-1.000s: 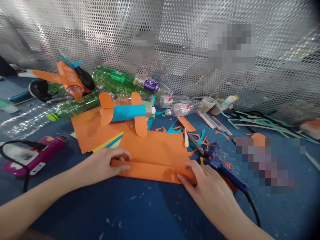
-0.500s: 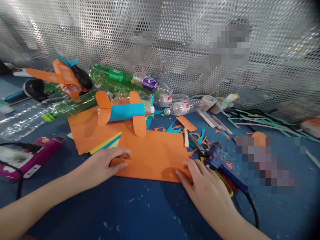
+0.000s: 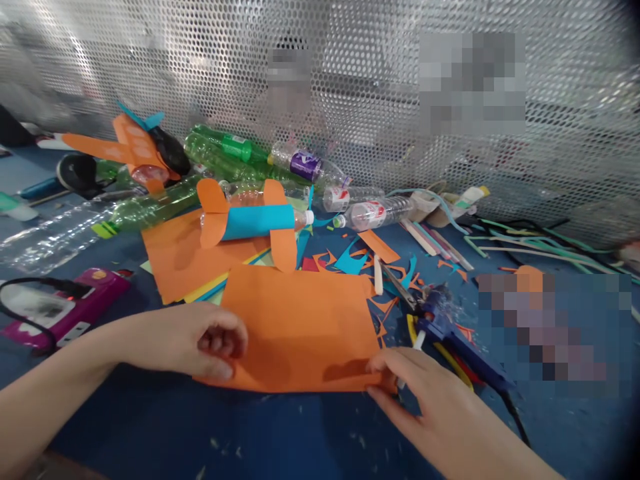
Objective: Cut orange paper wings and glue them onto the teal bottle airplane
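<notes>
In front of me lies a sheet of orange paper on the blue tabletop. Around its near left corner my left hand is curled, with the thumb resting on the paper. My right hand pinches the near right corner between thumb and fingers. Just beyond the sheet stands a toy airplane made of a plastic bottle, wrapped in blue paper with orange wings and tail. A blue glue gun lies right of the sheet, near my right hand. Scissors lie among the paper scraps.
Green bottles and clear bottles lie along the perforated metal screen. A second orange airplane sits at the back left. A magenta device with a cable is at left. Coloured sticks lie at right.
The orange sheet has slid toward me, away from under the airplane's wing, with both hands moving nearer along with it. More scraps show behind it.
</notes>
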Action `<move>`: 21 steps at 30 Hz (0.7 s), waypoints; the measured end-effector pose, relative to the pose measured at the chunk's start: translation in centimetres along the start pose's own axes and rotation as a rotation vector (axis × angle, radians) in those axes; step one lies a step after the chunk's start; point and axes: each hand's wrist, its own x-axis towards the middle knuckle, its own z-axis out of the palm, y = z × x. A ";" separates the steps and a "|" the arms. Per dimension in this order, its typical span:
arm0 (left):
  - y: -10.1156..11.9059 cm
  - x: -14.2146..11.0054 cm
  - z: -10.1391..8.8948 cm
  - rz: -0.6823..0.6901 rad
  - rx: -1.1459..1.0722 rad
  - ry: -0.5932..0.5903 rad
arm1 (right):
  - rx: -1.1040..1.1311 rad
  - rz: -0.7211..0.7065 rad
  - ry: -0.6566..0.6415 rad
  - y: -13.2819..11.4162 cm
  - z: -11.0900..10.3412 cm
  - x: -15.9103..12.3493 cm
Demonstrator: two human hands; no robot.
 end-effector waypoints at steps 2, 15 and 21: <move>-0.1 -0.1 -0.1 -0.018 -0.011 -0.041 | -0.010 0.025 0.006 0.1 0.0 0.3; -1.0 0.3 0.3 -0.054 0.235 0.199 | -0.197 0.079 0.163 0.0 1.7 1.5; -1.1 0.2 0.8 -0.084 0.256 0.214 | -0.311 0.059 0.229 -0.3 1.8 1.7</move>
